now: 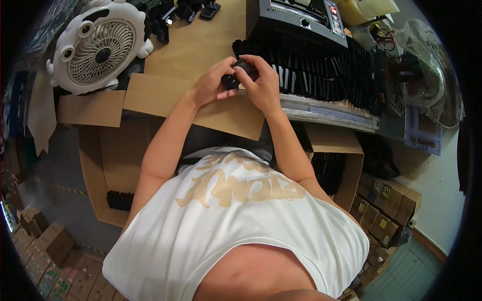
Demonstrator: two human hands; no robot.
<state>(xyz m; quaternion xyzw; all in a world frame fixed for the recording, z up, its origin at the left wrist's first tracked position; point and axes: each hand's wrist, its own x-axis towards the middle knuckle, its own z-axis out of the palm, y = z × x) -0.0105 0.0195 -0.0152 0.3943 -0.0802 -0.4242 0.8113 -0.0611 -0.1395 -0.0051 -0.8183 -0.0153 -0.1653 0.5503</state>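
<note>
My left hand (210,84) and my right hand (264,84) meet over the work surface, above the near edge of the brown cardboard. Between them is a small black block-like piece (231,82), which looks like a plug or adapter; its exact kind cannot be told. The left fingers curl around its left side. My right thumb and fingers close over a dark rounded part (245,67) at the upper right, and whether this is the same piece is unclear. Just right of my right hand lie long rows of black pieces (311,72) with pale edges.
A white animal-shaped fan (103,54) stands at the left. Black plug-like parts (160,22) lie at the back. A black machine with a knob (304,22) sits at the back right. Open cardboard boxes (103,165) flank my lap, and a clear plastic bag (422,65) hangs far right.
</note>
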